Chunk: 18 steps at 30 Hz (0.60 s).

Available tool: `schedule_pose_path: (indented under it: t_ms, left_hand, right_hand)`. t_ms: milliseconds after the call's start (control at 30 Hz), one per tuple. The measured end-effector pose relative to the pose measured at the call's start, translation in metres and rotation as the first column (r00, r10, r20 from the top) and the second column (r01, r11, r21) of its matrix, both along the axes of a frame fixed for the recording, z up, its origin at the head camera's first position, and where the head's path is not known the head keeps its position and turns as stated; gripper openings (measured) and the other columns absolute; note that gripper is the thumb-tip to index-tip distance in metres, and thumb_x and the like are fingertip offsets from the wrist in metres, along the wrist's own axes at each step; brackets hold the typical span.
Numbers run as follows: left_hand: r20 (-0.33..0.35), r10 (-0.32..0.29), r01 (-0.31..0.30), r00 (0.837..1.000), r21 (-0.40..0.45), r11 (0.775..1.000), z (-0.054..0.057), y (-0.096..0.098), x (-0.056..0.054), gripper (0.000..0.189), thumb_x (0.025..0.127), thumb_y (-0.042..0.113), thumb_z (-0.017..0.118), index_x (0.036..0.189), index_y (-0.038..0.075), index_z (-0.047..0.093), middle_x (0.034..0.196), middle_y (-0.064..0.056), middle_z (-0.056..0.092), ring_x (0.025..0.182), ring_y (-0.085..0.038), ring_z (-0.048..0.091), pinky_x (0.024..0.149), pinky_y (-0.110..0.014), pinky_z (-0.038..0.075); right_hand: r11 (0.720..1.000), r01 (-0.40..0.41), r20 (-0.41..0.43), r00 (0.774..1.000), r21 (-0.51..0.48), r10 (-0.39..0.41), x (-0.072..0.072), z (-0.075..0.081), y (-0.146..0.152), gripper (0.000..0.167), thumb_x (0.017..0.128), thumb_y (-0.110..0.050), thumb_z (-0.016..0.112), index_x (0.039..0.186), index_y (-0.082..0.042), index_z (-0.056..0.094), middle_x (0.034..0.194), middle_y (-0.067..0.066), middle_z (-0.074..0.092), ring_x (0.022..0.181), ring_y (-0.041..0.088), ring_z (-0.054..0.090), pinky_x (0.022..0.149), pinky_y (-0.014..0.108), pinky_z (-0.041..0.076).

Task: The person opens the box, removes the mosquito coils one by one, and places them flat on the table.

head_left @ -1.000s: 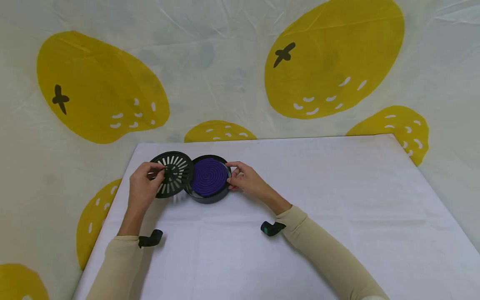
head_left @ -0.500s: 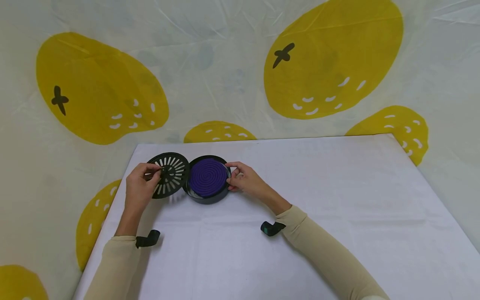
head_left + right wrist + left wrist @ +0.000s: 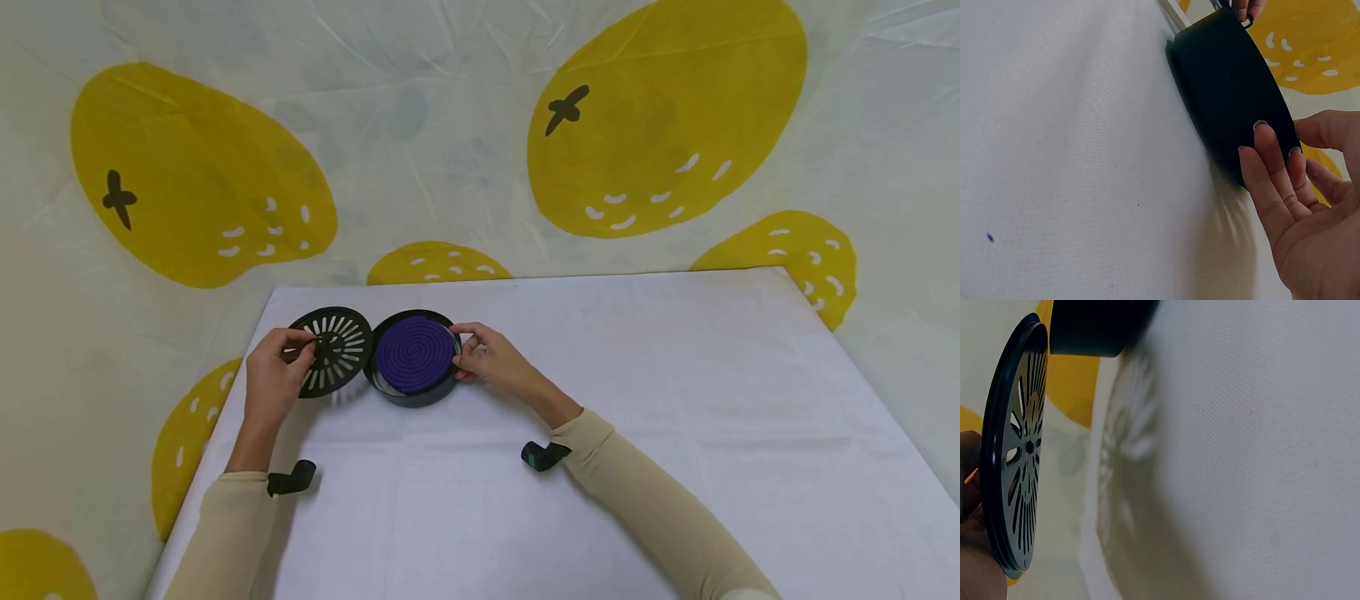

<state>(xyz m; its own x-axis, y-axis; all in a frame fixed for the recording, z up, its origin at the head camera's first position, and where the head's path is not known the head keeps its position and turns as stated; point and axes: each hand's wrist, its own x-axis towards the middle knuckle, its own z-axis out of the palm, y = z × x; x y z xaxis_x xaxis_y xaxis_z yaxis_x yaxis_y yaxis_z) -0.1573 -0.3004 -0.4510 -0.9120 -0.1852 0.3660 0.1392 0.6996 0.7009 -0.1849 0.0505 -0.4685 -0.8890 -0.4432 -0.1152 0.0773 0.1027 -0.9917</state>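
beige sleeves (image 3: 232, 533), nearer than the dark round tin (image 3: 415, 401). left hand (image 3: 273, 372): pinches a slotted black lid (image 3: 339, 354) near its middle, tilted, raised, just left of the tin. right hand (image 3: 489, 354): grips the tin's right rim. purple coil (image 3: 415, 356): inside the tin. yellow-patterned backdrop (image 3: 435, 167): beyond the tin.

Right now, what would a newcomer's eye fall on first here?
Probably the large yellow shapes on the pale backdrop behind the white tabletop. Next, perhaps, the purple coil inside the dark round tin, which the right hand holds at its right side. Just left of the tin, the left hand holds up a black slotted lid.
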Motion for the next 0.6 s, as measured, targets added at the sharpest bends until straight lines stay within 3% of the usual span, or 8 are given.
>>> schedule_pose_path:
  t_ms: [600]
  left_hand:
    - [0.042, 0.076, -0.076, 0.996, -0.002, 0.997, -0.0099, -0.009, -0.0005, 0.013, 0.094, 0.003, 0.068, 0.107, 0.004, 0.07, 0.107, -0.008, 0.066, 0.091, -0.013, 0.06, 0.077, -0.003, 0.047]
  right_hand:
    - [1.0, -0.003, -0.005, 1.0, 0.011, 0.003, -0.0005, -0.0016, 0.0004, 0.053, 0.094, -0.001, 0.065, 0.144, -0.008, 0.05, 0.092, 0.008, 0.055, 0.085, 0.033, 0.073, 0.08, 0.041, 0.062]
